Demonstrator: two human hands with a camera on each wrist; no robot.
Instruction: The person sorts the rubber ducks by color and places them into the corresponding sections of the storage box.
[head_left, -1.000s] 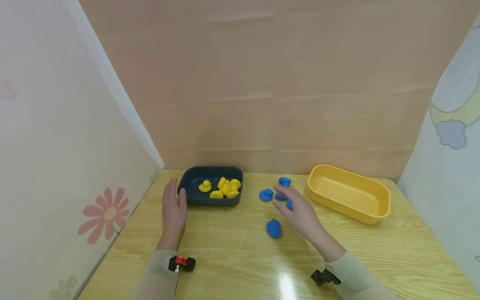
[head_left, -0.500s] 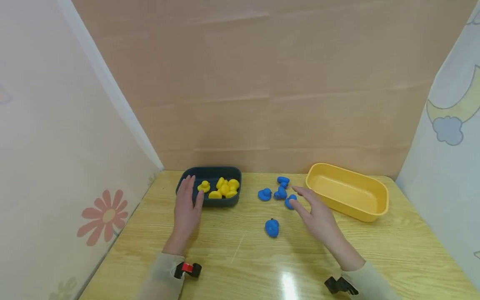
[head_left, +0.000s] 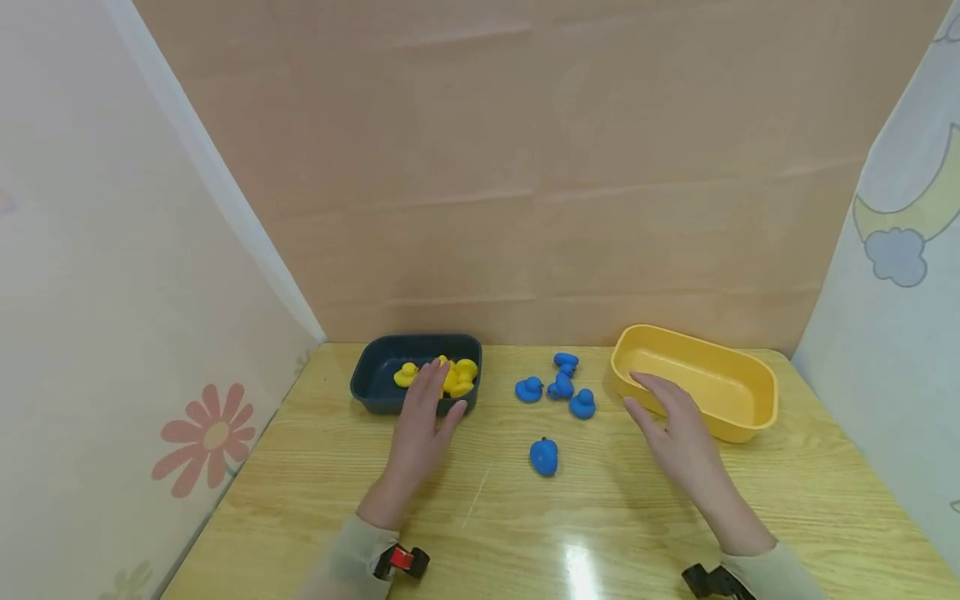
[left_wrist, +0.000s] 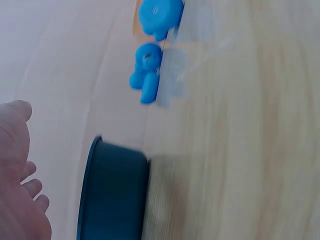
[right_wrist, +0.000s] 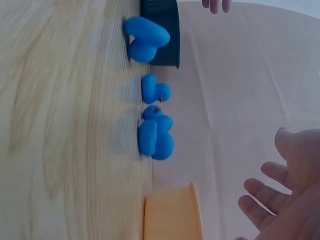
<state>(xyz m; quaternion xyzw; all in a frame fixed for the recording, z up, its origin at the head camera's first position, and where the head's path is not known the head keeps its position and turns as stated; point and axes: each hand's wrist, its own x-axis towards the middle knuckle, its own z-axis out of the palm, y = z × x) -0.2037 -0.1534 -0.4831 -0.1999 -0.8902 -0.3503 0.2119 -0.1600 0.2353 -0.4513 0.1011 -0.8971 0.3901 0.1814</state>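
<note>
Wooden table (head_left: 787, 492); yellow tub (head_left: 738, 392) at rt, dark blue tub (head_left: 375, 387) w/ yellow ducks (head_left: 459, 377) at lt. Right hand (head_left: 678, 429) beside yellow tub, left hand (head_left: 423, 421) at blue tub's near rim; both w/ fingers apart, holding nothing. Blue ducks (head_left: 561, 387) lie between tubs.

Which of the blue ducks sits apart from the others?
The blue duck nearest the person, alone on the table between the two hands. The other four blue ducks cluster farther back, between the dark tray and the yellow tray.

Left hand (head_left: 420, 425) shifted right along dark tray (head_left: 375, 392); right hand (head_left: 678, 429) reached yellow tray (head_left: 750, 417).
</note>
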